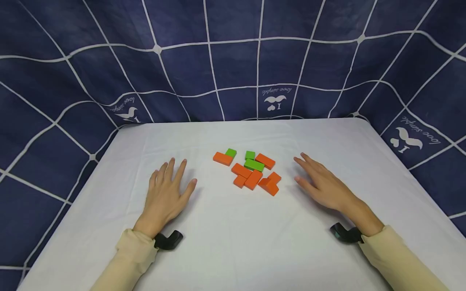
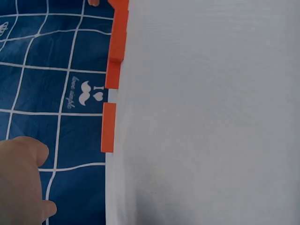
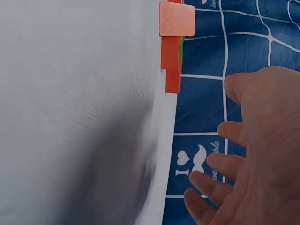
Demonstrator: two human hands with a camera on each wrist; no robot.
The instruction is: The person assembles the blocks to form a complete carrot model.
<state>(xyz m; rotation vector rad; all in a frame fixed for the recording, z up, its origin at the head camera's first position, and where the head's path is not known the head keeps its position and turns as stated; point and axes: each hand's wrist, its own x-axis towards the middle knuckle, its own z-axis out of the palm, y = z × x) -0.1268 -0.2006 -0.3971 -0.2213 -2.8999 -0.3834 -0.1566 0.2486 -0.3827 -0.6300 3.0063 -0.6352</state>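
Observation:
Small orange and green blocks lie in a loose cluster in the head view. An orange block (image 1: 222,159) lies at the left with a green block (image 1: 231,152) against it. More orange blocks (image 1: 253,180) fill the front, and a longer green block (image 1: 254,165) sits among them. My left hand (image 1: 164,198), palm down with fingers spread, is left of the cluster and holds nothing. On the other side, my right hand (image 1: 327,186) has its fingers extended toward the blocks, apart from them. Both wrist views show orange blocks (image 2: 108,127) (image 3: 177,19) edge-on.
A white cloth (image 1: 233,234) covers the table. Behind it and along both sides hangs a dark blue curtain (image 1: 233,64) with white grid lines. Each wrist carries a black camera mount (image 1: 168,240), below a pale yellow sleeve (image 1: 400,258).

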